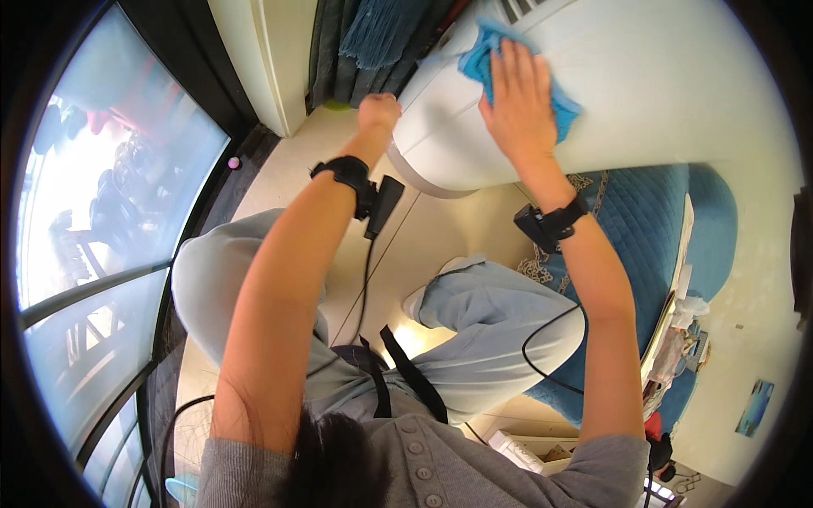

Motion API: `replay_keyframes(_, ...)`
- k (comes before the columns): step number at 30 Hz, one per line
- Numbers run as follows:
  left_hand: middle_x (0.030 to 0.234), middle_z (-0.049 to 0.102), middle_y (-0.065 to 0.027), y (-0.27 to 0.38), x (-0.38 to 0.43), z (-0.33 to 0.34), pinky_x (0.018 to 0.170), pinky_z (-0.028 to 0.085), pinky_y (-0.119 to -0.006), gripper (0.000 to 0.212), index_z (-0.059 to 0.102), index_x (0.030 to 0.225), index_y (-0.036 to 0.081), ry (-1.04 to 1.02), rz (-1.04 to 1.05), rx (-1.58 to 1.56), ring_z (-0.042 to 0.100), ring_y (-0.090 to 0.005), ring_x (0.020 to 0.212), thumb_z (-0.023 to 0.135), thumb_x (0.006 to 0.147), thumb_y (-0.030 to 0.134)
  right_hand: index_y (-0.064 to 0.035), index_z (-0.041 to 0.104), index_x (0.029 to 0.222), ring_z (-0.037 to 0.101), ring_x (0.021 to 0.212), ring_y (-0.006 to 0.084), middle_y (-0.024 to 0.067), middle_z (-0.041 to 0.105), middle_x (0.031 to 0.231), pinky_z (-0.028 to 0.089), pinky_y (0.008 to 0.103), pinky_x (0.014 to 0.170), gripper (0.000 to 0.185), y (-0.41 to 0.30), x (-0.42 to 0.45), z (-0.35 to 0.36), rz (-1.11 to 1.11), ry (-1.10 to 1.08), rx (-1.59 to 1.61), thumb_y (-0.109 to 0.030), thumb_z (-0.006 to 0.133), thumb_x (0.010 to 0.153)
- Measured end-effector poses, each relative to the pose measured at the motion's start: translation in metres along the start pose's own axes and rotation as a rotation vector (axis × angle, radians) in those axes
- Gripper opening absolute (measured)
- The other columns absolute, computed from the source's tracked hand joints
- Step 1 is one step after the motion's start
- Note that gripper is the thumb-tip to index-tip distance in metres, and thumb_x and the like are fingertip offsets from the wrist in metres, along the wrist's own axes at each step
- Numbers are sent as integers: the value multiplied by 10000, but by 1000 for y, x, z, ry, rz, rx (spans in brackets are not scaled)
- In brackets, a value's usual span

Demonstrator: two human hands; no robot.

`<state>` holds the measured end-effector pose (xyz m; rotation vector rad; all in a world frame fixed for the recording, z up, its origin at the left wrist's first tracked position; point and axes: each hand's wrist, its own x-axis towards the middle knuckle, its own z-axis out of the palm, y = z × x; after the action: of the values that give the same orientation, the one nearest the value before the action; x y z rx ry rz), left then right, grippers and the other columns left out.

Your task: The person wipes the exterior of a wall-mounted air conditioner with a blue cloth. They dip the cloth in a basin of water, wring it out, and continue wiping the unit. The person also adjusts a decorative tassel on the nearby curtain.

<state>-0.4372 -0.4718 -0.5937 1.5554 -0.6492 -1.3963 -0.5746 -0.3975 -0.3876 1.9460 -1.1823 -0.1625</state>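
Observation:
My right hand [521, 108] lies flat, fingers extended, over a bright blue cloth [565, 111]. It presses the cloth against the smooth white surface of a rounded floor-standing unit [444, 136]. A thin seam runs across that unit, and slots show at its far end. My left hand [379, 111] is curled at the unit's left edge, beside the hanging dark curtain [327, 57]. Its fingers are partly hidden, so whether they grip anything is unclear. Each wrist wears a black strap with a small device and a cable.
Left of me stands a black-framed glass door [127, 190], with a small pink ball [234, 163] at its foot. A quilted blue cover [641, 222] with tasselled trim drapes on the right, with assorted small items along its edge. Black cables hang near both arms.

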Motion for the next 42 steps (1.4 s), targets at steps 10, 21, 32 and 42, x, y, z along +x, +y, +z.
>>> replay_keyframes(10, 864, 589, -73, -83, -25, -21, 633, 446, -281, 218, 533, 976, 4, 124, -379, -255, 585, -154, 730, 449, 850, 161, 68, 484, 1195, 295, 1254, 381, 223, 398, 1309, 175, 508, 1045, 474, -128, -1, 109, -582, -349, -353, -231, 409, 834)
replay_keyframes(21, 860, 552, -50, -82, -11, -46, 620, 444, -272, 159, 521, 934, 47, 264, -326, -287, 574, -148, 752, 398, 880, 133, 44, 379, 1286, 362, 1235, 297, 151, 360, 1358, 206, 376, 1065, 485, -216, -76, 190, -835, -429, -299, -154, 419, 846)
replay_keyframes(32, 862, 562, -44, -6, -44, -3, 657, 440, -249, 139, 524, 942, 36, -27, 130, -316, 561, -134, 761, 436, 879, 123, -78, 418, 1258, 399, 1202, 264, 111, 424, 1295, 268, 426, 1037, 494, 39, -60, 11, -336, -232, 358, -40, 449, 766)
replay_keyframes(42, 1378, 229, -200, 129, -118, 25, 1007, 286, -365, 663, 341, 1323, 88, -360, 614, 81, 311, -309, 1245, 566, 799, 425, -47, 476, 1196, 337, 1236, 355, 166, 437, 1262, 161, 542, 1045, 573, 179, -47, -95, -36, 266, 113, -10, 512, 626)
